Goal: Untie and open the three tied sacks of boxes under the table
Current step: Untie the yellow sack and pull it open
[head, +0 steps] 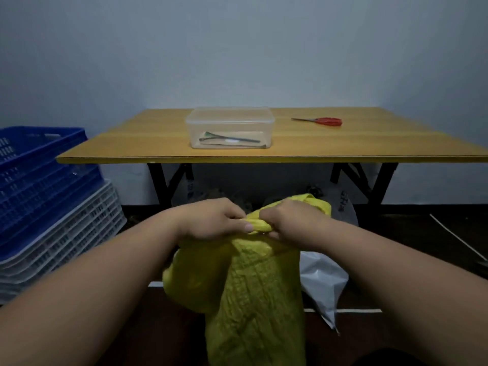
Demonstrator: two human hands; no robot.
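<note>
Yellow sack (253, 291) knot hidden, gripped by hands

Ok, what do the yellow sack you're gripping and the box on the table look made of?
Yellow sack: looks like woven plastic, matte, with a fine ribbed weave and soft crumpled folds. Box: clear, rigid-looking plastic, slightly glossy; the items inside show through its walls.

A dim room: pale blue wall (237, 48) fills the upper frame, wooden folding table (343, 143) at centre, dark floor (422, 233) below.
</note>
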